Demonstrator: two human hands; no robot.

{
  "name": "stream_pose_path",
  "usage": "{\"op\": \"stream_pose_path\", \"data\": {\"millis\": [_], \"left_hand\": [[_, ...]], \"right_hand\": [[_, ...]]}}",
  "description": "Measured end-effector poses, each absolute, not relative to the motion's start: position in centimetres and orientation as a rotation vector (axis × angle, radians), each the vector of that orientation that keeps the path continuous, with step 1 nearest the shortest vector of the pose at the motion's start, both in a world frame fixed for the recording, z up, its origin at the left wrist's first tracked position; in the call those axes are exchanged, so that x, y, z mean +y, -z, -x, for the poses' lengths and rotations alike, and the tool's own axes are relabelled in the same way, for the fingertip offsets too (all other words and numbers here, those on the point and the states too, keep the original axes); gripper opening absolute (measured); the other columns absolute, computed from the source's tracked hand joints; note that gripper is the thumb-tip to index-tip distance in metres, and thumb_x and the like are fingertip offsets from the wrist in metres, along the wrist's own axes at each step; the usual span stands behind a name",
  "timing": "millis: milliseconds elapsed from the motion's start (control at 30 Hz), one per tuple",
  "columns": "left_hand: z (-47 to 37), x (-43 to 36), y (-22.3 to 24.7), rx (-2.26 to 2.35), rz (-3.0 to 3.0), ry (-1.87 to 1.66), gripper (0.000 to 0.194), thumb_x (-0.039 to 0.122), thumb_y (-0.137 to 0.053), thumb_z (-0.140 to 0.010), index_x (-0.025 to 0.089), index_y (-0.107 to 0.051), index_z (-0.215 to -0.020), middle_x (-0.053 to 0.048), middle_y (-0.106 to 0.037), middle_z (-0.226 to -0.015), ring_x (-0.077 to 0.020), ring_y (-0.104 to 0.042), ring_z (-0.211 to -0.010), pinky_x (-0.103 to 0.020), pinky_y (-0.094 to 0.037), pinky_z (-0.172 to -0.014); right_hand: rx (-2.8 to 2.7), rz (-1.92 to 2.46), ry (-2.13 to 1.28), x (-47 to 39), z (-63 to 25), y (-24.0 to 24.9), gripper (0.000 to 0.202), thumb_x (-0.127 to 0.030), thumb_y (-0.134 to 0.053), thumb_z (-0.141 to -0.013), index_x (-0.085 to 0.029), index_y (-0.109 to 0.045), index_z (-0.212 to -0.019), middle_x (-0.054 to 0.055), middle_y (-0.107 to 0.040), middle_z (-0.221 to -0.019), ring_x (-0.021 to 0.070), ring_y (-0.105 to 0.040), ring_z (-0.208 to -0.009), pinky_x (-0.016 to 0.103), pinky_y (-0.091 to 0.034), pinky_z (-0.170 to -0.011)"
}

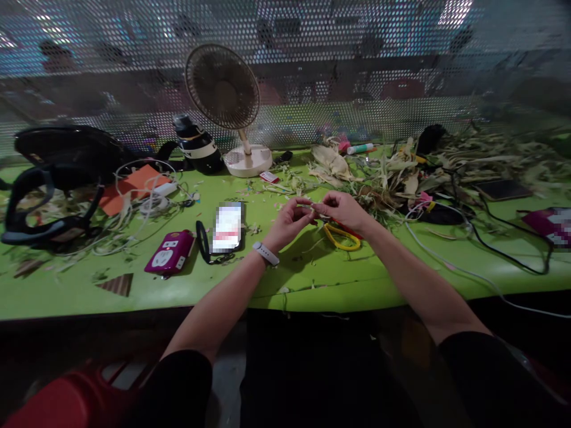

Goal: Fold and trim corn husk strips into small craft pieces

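A big green counter [298, 276] goes from side to side. A messy heap of dry leaves [404, 181] sits on its right part. A fan [223, 86] stands near the back. The left hand [289, 223] and right hand [341, 209] meet in the middle. A phone [228, 227] lies left of them. A yellow loop [331, 239] is just below the right hand. Both hands pinch a tiny pale scrap [313, 211] over the counter, too small to see well.

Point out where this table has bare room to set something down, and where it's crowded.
Mostly bare green table shows between the phone and the left hand, and, scraps aside, between the yellow loop and the front edge. Dried leaves crowd the back right; white cables and orange paper, the left.
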State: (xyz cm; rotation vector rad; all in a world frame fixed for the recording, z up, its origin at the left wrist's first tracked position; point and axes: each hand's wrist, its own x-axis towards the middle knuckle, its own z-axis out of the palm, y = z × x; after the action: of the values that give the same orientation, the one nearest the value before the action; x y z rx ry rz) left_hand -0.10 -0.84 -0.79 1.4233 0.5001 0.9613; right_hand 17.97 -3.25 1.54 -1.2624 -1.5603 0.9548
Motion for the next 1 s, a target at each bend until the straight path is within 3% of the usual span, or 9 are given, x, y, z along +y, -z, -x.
{"op": "stream_pose_path", "data": {"millis": [167, 300, 467, 600, 800, 1000], "left_hand": [[0.1, -0.8, 0.8, 0.487, -1.439, -0.925, 0.047, 0.043, -0.08, -0.072, 0.018, -0.053, -0.101, -0.002, -0.071, -0.079, -0.0127, -0.069, -0.071, -0.028, -0.055, -0.073], [0.2, -0.7, 0.8, 0.507, -1.342, -0.881, 0.051, 0.041, -0.084, -0.067, 0.018, -0.057, -0.103, -0.001, -0.071, -0.076, -0.0129, -0.069, -0.068, -0.026, -0.054, -0.067], [-0.1, -0.9, 0.8, 0.625, -1.081, -0.857, 0.044, 0.055, -0.074, -0.074, 0.019, -0.06, -0.095, 0.002, -0.064, -0.068, -0.0129, -0.067, -0.062, -0.023, -0.048, -0.054], [-0.8, -1.7, 0.9, 0.695, -1.107, -1.01, 0.041, 0.053, -0.075, -0.074, 0.019, -0.055, -0.083, 0.006, -0.057, -0.061, -0.0079, -0.06, -0.055, -0.02, -0.048, -0.054], [-1.3, -2.1, 1.1, 0.799, -1.304, -1.188, 0.042, 0.059, -0.064, -0.082, 0.021, -0.047, -0.08, 0.011, -0.042, -0.046, -0.005, -0.038, -0.037, -0.018, -0.029, -0.038], [-1.2, -2.3, 1.1, 0.805, -1.486, -1.327, 0.041, 0.061, -0.06, -0.085, 0.022, -0.047, -0.083, 0.009, -0.043, -0.05, -0.0066, -0.042, -0.039, -0.02, -0.033, -0.039]], "right_hand": [[-1.598, 1.183, -1.159, -3.5, -18.0, -1.9, 0.046, -0.063, -0.07, -0.075, -0.021, -0.052, -0.074, -0.003, -0.056, -0.061, 0.0104, -0.047, -0.053, 0.024, -0.038, -0.049], [-1.718, 1.122, -1.003, -3.6, -18.3, -2.2, 0.042, -0.06, -0.062, -0.083, -0.02, -0.057, -0.075, -0.004, -0.051, -0.061, 0.0102, -0.044, -0.056, 0.025, -0.036, -0.054], [-1.718, 1.142, -0.828, -3.4, -18.1, -1.9, 0.044, -0.063, -0.063, -0.081, -0.02, -0.057, -0.072, -0.003, -0.052, -0.064, 0.0115, -0.046, -0.059, 0.026, -0.037, -0.058], [-1.677, 1.181, -0.871, -3.6, -17.2, -1.5, 0.046, -0.065, -0.064, -0.079, -0.022, -0.053, -0.07, -0.004, -0.051, -0.058, 0.0106, -0.045, -0.05, 0.026, -0.037, -0.052], [-1.553, 1.215, -0.735, -4.0, -16.3, -0.8, 0.046, -0.066, -0.06, -0.082, -0.023, -0.05, -0.071, -0.003, -0.049, -0.06, 0.0125, -0.048, -0.053, 0.028, -0.041, -0.055], [-1.508, 1.241, -0.655, -3.9, -16.5, -0.8, 0.046, -0.067, -0.053, -0.086, -0.023, -0.047, -0.073, -0.002, -0.05, -0.063, 0.0132, -0.051, -0.055, 0.028, -0.043, -0.055]]}}
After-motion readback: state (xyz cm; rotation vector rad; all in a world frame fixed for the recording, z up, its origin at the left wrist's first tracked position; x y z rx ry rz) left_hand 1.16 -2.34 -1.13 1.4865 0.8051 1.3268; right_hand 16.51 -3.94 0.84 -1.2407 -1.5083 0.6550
